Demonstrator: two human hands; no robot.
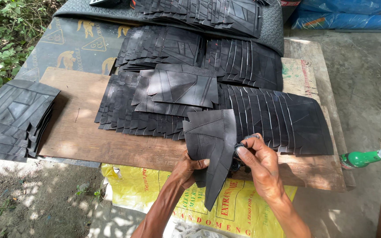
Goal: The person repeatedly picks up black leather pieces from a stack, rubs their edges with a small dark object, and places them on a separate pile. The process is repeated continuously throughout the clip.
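My left hand (189, 169) grips the lower left edge of a black rubber piece (210, 147) with scored lines, held upright over the board's front edge. My right hand (261, 165) is closed on a small dark tool (240, 147) whose shape I cannot make out, pressed against the piece's right edge. Just beyond lie overlapping rows of the same black pieces (265, 119) on a wooden board (80, 128).
A separate stack of black pieces (14, 117) sits at the left. More rows lie farther back (208, 17). A yellow printed sack (234, 207) hangs below the board. A green bottle (364, 157) lies at the right. Plants grow at the far left.
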